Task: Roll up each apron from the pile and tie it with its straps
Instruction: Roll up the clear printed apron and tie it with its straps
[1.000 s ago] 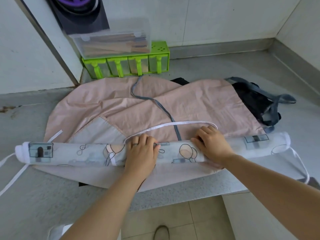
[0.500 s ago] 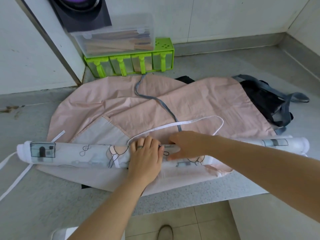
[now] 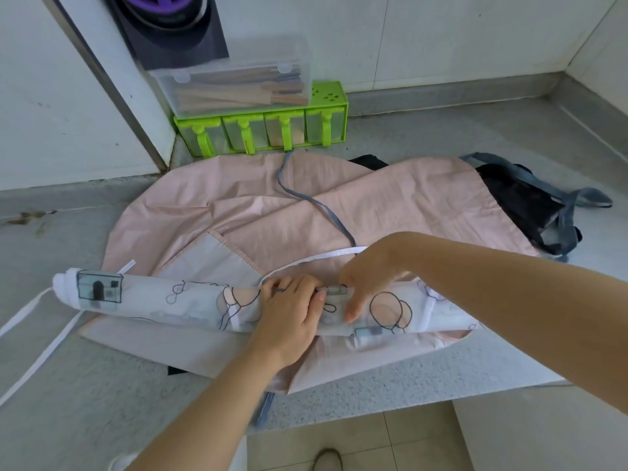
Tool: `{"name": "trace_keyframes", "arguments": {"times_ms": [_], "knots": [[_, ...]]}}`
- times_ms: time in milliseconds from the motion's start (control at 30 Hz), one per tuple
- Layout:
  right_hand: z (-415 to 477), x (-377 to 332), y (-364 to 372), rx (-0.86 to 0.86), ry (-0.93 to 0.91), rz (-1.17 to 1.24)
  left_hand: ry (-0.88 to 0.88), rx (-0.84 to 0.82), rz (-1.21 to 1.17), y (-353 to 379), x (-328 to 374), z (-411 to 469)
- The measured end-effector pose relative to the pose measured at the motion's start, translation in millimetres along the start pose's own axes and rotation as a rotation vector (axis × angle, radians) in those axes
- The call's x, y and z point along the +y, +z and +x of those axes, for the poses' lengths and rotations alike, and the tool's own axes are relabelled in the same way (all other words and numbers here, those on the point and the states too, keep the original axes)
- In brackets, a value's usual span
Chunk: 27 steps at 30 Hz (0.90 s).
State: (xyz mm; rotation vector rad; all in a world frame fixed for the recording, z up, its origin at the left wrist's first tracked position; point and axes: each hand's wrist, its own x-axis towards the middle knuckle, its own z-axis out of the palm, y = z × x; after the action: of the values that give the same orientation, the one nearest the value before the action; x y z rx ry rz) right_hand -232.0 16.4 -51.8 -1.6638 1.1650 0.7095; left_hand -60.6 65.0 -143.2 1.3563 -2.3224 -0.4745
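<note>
Lying lengthwise across the near part of the table [image 3: 441, 137], the rolled apron [image 3: 163, 299] is white with printed balloons and squares and rests on top of a pink apron [image 3: 407, 205] spread flat. The left hand [image 3: 289, 317] sits on the middle of the roll, its fingers curled over the top and holding it down. Just to its right, the right hand [image 3: 370, 277] grasps the roll, fingers bent over the far side and thumb on the near side. A white strap [image 3: 326, 256] arcs out from the far side of the roll between the hands. More white straps [image 3: 34, 362] trail off the roll's left end. A grey-blue strap [image 3: 306, 198] snakes over the pink cloth. A dark apron [image 3: 520, 198] lies bunched at the far right. A green rack [image 3: 328, 95] with a clear box [image 3: 238, 79] on it stands against the far wall.
</note>
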Motion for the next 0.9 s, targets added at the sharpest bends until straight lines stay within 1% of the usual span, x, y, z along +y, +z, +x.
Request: {"name": "trace_keyframes", "arguments": {"times_ms": [67,133,200,267,367,500,567,667,767,833,900], "knots": [[-15.4,-2.9,-5.4,0.031,-0.046,0.086,0.008,-0.025,-0.086,-18.3,0.2,3.0],[-30.7,-7.5,-12.4,0.113,-0.080,0.060,0.074,-0.073,-0.090,-36.8,-0.2,6.2],[-41.4,-12.1,-17.2,0.137,-0.099,0.068,0.179,-0.131,0.026,-49.9,-1.8,8.2],[-48.9,-17.4,-18.6,0.154,-0.098,0.065,0.260,-0.130,0.154,-55.4,-4.3,8.2],[-53.0,-20.3,-19.4,0.188,-0.065,0.072,0.302,-0.044,0.278,-58.0,-4.5,11.6],[-55.3,-16.6,-15.1,0.209,-0.103,0.190,0.296,0.130,0.359,-50.1,8.9,8.9],[-56.4,-11.5,-14.9,0.214,-0.123,0.254,0.301,0.184,0.381,-43.2,15.1,8.5],[-59.5,-6.8,-15.8,0.261,-0.165,0.320,0.279,0.159,0.322,-47.1,20.8,15.2],[-73.2,-7.9,-27.1,0.316,-0.268,0.388,0.250,0.149,0.207,-75.0,33.9,29.7],[-93.4,-14.6,-38.7,0.327,-0.358,0.437,0.216,0.197,0.015,-103.6,48.6,38.0],[-121.4,-25.9,-53.2,0.300,-0.474,0.508,0.132,0.161,-0.252,-145.7,70.8,46.9]]}}
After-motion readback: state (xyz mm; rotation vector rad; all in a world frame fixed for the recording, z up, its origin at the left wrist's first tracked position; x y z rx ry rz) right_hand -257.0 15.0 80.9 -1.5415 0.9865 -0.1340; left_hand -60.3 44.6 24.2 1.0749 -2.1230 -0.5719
